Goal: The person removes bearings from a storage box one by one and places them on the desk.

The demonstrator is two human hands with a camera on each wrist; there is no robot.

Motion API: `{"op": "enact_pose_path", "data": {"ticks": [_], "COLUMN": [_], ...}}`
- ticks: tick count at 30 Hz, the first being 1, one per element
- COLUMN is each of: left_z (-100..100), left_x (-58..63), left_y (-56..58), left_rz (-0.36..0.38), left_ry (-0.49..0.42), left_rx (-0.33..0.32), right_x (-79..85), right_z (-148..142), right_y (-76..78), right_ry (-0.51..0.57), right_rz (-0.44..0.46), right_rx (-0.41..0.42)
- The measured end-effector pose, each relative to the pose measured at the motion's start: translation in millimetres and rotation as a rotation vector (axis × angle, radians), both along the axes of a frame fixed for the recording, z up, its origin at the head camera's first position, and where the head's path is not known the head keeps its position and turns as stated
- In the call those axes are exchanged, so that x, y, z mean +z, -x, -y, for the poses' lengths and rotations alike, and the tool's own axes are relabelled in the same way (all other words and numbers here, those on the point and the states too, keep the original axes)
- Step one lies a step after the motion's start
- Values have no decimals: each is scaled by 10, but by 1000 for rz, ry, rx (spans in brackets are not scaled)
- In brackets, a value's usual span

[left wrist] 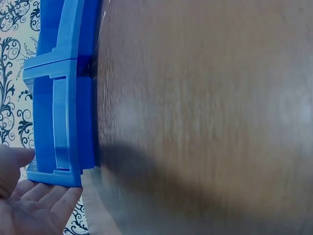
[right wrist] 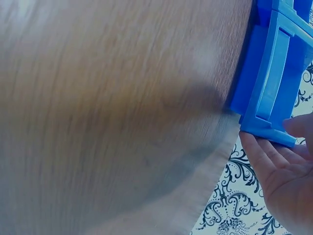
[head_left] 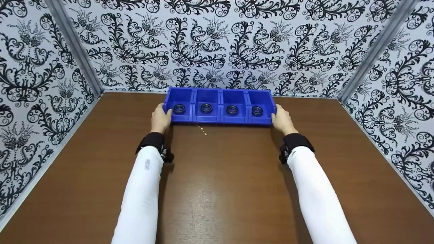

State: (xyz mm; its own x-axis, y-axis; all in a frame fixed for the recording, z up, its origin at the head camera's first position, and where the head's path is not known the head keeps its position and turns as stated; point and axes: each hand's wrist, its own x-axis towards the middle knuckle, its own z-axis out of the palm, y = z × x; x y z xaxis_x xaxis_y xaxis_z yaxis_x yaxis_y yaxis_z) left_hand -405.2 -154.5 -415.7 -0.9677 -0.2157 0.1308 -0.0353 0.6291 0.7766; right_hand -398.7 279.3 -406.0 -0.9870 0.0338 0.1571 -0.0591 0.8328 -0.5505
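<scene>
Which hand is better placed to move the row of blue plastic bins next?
Neither alone. The left hand presses the left end of the row of four blue plastic bins, the right hand the right end, symmetrically; likely both move together.

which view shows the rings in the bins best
The head view: all four rings show, one lying in each compartment of the blue bins. Both wrist views show only the bins' outer walls and the table, no rings.

surface: brown wooden table (head_left: pixel 220 189) | on it: blue bin row (head_left: pixel 219 118)
</scene>
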Motion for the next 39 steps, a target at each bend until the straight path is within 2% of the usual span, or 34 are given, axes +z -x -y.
{"op": "enact_pose_path", "data": {"ticks": [19,26,39], "left_z": [39,23,-2], "left_x": [-8,20,12], "left_y": [-24,-39,-82], "left_rz": [-14,-26,-19], "left_ry": [-31,-24,-30], "left_rx": [118,131,120], "right_x": [-42,-13,-20], "right_z": [40,35,-23], "right_y": [-9,-36,-69], "right_ry": [40,19,70], "right_rz": [-92,-86,-61], "right_rx": [-74,-99,-104]}}
